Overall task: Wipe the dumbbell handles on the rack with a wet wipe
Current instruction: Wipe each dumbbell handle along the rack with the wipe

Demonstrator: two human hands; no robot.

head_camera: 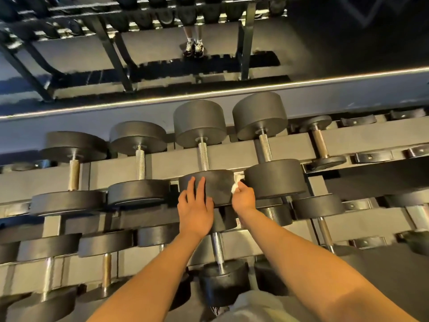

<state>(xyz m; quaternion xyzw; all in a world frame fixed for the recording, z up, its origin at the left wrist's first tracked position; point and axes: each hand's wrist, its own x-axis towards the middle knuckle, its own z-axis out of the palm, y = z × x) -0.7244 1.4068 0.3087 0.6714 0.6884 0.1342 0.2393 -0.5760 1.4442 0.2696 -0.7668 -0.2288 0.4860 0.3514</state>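
Observation:
Black dumbbells with knurled steel handles lie in a row on the top tier of a grey rack (232, 156). My left hand (196, 205) rests flat, fingers straight, on the near head (218, 184) of the middle dumbbell, whose handle (203, 153) shows above it. My right hand (242, 197) pinches a crumpled white wet wipe (235, 187) in the gap between that head and the near head of the dumbbell to the right (276, 177). That dumbbell's handle (264, 147) is bare.
More dumbbells fill the lower tier below my arms, one with a shiny handle (218, 248). Empty saddles (371, 156) sit at the rack's right end. A mirror behind the rack reflects the rack and a person's feet (193, 48).

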